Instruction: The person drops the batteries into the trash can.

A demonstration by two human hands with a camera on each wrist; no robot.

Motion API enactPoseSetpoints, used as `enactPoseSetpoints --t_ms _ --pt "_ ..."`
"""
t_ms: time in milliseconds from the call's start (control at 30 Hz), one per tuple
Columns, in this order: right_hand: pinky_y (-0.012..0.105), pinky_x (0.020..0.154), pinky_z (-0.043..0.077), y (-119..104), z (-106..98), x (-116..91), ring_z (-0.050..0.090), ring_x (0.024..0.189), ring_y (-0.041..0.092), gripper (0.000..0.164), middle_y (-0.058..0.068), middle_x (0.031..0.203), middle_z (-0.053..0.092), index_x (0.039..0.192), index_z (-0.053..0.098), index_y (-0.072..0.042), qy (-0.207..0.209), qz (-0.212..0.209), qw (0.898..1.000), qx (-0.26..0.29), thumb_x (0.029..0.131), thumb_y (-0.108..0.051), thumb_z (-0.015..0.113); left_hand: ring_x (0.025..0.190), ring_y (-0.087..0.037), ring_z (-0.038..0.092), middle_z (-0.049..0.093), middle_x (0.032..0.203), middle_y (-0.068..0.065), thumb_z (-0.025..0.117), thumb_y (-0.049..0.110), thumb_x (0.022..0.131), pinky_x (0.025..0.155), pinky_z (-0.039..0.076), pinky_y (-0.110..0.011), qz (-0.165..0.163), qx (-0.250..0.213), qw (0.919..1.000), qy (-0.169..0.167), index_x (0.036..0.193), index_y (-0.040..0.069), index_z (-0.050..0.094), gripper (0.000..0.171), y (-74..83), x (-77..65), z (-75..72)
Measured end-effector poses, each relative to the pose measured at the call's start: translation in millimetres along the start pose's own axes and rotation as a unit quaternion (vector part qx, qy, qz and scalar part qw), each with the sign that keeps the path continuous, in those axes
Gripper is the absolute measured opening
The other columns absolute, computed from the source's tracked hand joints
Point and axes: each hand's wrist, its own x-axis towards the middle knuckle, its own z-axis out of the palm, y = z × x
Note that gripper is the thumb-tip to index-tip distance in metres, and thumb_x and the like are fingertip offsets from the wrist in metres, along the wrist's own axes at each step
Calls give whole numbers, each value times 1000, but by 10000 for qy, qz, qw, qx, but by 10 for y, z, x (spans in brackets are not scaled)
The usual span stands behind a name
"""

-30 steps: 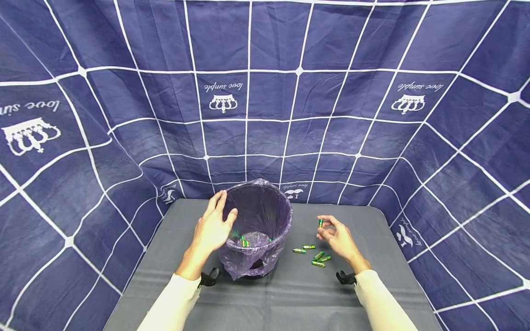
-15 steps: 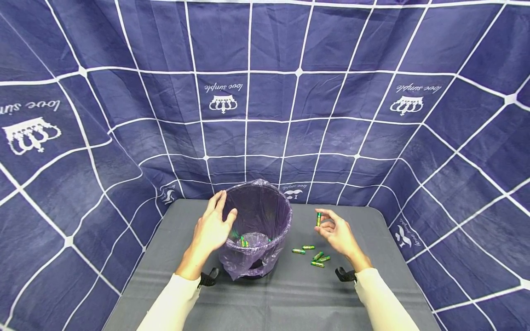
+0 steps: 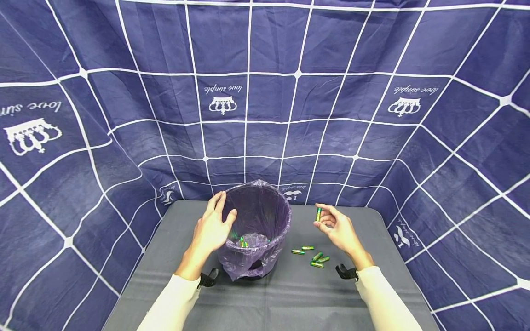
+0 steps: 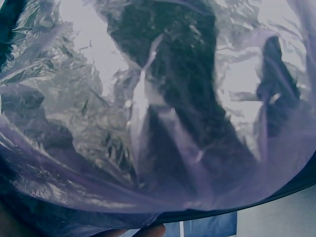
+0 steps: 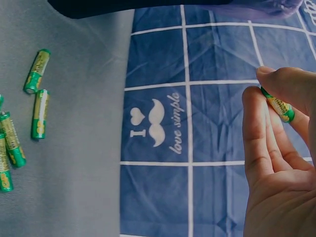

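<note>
My right hand (image 3: 340,230) pinches a green and yellow battery (image 3: 318,214) upright between thumb and fingertips, raised over the table right of the bin. In the right wrist view the same battery (image 5: 279,106) shows partly behind the thumb. At the bin's left rim, my left hand (image 3: 212,230) rests with fingers extended along the edge and thumb over the opening. The bin (image 3: 287,220) is lined with a thin purple plastic bag (image 3: 236,262). Inside it lie several green batteries (image 3: 243,242). Fingertips (image 4: 154,231) peek out below the rim in the left wrist view.
Several loose batteries (image 3: 316,265) lie on the grey tabletop (image 3: 290,303), between the bin and my right forearm. Blue cloth (image 3: 273,96) with white grid lines hangs behind and at both sides. Black straps (image 3: 347,271) circle the wrists.
The right hand has risen slightly with the battery, which now shows more of its length between the fingertips. The left hand has stayed at the bin's rim.
</note>
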Motion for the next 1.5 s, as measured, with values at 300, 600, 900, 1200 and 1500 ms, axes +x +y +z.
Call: enactPoseSetpoints --t_ms 300,600,900,1200,1500 --pt "12 88 64 -141 -45 65 77 94 2 63 23 120 75 153 73 -5 29 -163 9997 -165 94 7 92 139 -65 70 30 194 0 55 49 119 115 55 -77 -39 -19 10000 -48 185 17 35 77 -1 11 -4" --pt "13 92 65 -305 -65 135 78 100 -1 64 23 128 70 152 72 -2 -58 -434 9990 -87 93 13 90 140 -66 69 29 194 0 56 49 118 116 54 -77 -64 -71 9999 -66 185 17 34 78 -4 -2 -9" --pt "17 95 67 -476 -82 198 80 103 1 64 26 132 69 151 73 0 -126 -791 9966 -171 91 12 93 139 -65 69 31 194 -3 55 49 118 115 55 -77 -8 -69 10000 1 185 15 35 77 -8 -4 3" --pt "26 95 69 -713 -83 296 84 99 20 60 14 129 78 146 80 -10 -3 -1233 9863 -1098 90 -2 100 142 -65 68 31 193 -2 56 48 118 117 54 -77 -26 -55 10000 -20 185 16 36 77 -12 -5 -3" --pt "49 102 70 -1009 -23 429 87 105 30 59 10 129 81 148 80 -14 -162 -1181 9832 -1384 92 -10 101 140 -65 69 31 193 -2 57 48 118 116 55 -77 -20 -67 10000 -22 185 16 35 77 -17 4 -2"
